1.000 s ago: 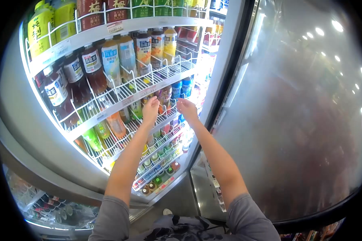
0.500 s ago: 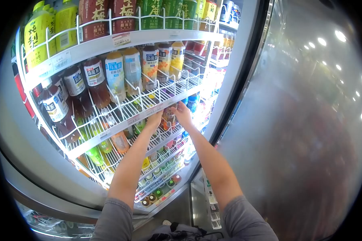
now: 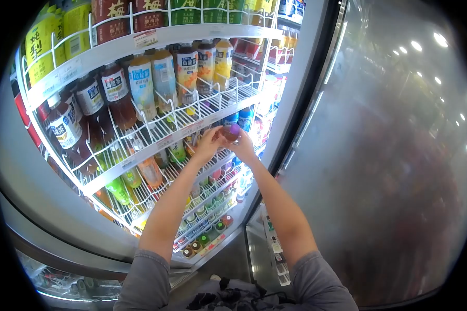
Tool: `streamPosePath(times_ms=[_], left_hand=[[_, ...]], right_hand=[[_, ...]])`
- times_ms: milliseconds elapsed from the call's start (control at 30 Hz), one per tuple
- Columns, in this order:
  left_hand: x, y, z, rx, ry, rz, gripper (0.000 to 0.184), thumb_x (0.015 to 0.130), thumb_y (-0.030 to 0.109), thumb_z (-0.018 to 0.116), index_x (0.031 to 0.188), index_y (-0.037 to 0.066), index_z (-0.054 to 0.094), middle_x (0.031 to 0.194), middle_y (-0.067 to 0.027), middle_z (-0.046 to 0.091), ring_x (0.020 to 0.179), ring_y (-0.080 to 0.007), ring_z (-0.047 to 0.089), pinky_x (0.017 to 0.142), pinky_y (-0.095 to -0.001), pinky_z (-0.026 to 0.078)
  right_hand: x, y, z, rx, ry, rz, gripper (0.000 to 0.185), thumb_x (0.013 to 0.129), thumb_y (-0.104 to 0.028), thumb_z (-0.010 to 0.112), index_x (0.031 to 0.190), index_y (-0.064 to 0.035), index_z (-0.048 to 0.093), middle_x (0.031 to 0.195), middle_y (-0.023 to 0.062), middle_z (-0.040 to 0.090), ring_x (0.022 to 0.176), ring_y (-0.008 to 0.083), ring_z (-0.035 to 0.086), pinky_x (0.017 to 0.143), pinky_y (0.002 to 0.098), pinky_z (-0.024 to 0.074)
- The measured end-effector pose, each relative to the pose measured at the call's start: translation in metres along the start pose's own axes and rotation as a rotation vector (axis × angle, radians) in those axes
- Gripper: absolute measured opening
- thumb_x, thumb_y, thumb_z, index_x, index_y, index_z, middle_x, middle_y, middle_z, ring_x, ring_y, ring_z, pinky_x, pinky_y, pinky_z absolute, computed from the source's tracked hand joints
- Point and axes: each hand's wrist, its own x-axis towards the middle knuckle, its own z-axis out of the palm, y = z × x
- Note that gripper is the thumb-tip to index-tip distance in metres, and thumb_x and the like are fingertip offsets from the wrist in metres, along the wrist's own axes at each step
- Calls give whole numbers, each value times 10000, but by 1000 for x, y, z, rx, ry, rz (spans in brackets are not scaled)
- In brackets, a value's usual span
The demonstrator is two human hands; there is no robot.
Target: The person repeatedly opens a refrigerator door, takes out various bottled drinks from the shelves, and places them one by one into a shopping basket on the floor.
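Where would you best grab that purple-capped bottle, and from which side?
Probably by the sides of the bottle, below its purple cap, coming from left and right together. The cap end faces roughly toward the camera, leaving the sides open to the left hand and right hand, which cup it from either side.

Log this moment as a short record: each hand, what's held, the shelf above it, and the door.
Left hand: the left hand grips one side of the held bottle
Right hand: the right hand grips the other side
Held item: purple-capped bottle, cap tilted toward the camera; label not readable
Shelf above: white wire shelf bearing a row of upright labelled bottles
Cooler: lit drinks cooler, several tiers
Door: glass door open at picture right, fogged
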Motion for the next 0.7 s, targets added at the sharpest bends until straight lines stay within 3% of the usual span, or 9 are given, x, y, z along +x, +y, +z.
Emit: streamPosePath(times_ms=[100, 300, 400, 533, 567, 600, 700], left_hand=[[-7, 15, 5, 118, -27, 87, 420, 964, 135, 580, 1367, 47, 502, 1222, -79, 489, 1102, -183, 537, 968, -295, 439], [-27, 76, 0, -168, -68, 128, 463, 966, 137, 588, 1409, 65, 472, 1259, -59, 448, 1021, -141, 580, 787, -253, 554], [-37, 92, 2, -186, -53, 150, 463, 973, 159, 582, 1414, 68, 471, 1258, -56, 456, 1028, -145, 574, 816, -252, 529], [-43, 93, 4, -53, -42, 208, 427, 1007, 241, 528, 1398, 73, 496, 1228, -60, 520, 1022, -125, 555, 895, -239, 444], [-49, 96, 6, -253, -98, 116, 424, 1021, 207, 491, 1416, 57, 454, 1205, -69, 584, 1070, -141, 566, 943, -262, 445], [-55, 99, 5, -256, -103, 118, 424, 1021, 207, 491, 1416, 57, 454, 1205, -69, 584, 1070, -141, 566, 943, -262, 445], [-79, 106, 3, -507, -213, -169, 476, 1009, 215, 504, 1464, 142, 386, 1204, -58, 583, 1044, -134, 563, 852, -274, 472]], right_hand=[[-15, -17, -8, 54, 2, 33, 654, 719, -208, 855, 1270, -28, 553, 1194, 102, 583, 1057, 210, 630, 909, 340, 512], [-30, -61, -19, 295, 157, 22, 678, 733, -152, 842, 1312, -13, 517, 1216, 107, 533, 1111, 217, 598, 977, 359, 506], [-41, -87, -35, 336, 198, 18, 661, 759, -145, 824, 1324, -17, 504, 1176, 88, 557, 1141, 203, 575, 976, 358, 503], [-54, -102, -50, 524, 81, 71, 569, 801, -151, 793, 1284, 0, 532, 1103, 74, 634, 1063, 176, 597, 948, 329, 481], [-58, -101, -52, 594, 62, 117, 520, 821, -148, 774, 1263, 1, 543, 1107, 74, 637, 1046, 170, 602, 935, 324, 482], [-62, -102, -54, 663, 43, 161, 472, 841, -145, 755, 1242, 1, 555, 1110, 74, 640, 1029, 165, 608, 923, 319, 482], [-76, -101, -61, 788, 23, 221, 381, 889, -195, 709, 1200, -19, 578, 1075, 48, 643, 968, 140, 612, 874, 301, 488]])
